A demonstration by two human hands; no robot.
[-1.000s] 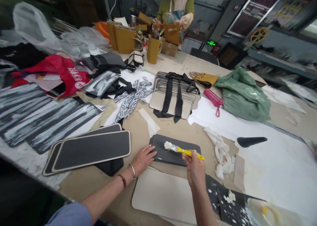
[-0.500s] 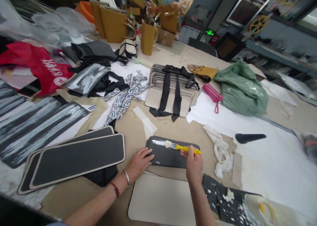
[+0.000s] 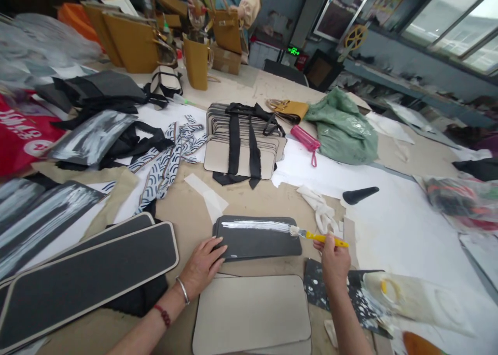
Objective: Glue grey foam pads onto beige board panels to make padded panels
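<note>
A yellow-handled brush [image 3: 324, 238] is gripped in my right hand [image 3: 335, 261], its white-loaded bristles at the right end of a dark rectangular panel [image 3: 257, 242]. Along the panel's upper part runs a streaky white stripe [image 3: 252, 224]. My left hand [image 3: 204, 264] lies with fingers stretched out on the panel's left edge. Just below, closer to me, rest beige rounded panels [image 3: 251, 313]. To the left, dark panels with beige borders [image 3: 97, 272] overlap each other.
Strapped beige panels [image 3: 241, 155] stand behind the work. A white-spotted dark board [image 3: 363, 298] and a cloudy plastic container [image 3: 416, 298] lie at right. White cloth [image 3: 319, 207] and a black cone-shaped piece [image 3: 360, 195] are nearby. A co-worker [image 3: 229, 2] handles a tan bag opposite.
My right hand has drawn the brush rightward, lengthening the white stripe to nearly the panel's right end. My left hand stays on the left edge. The camera view has turned right.
</note>
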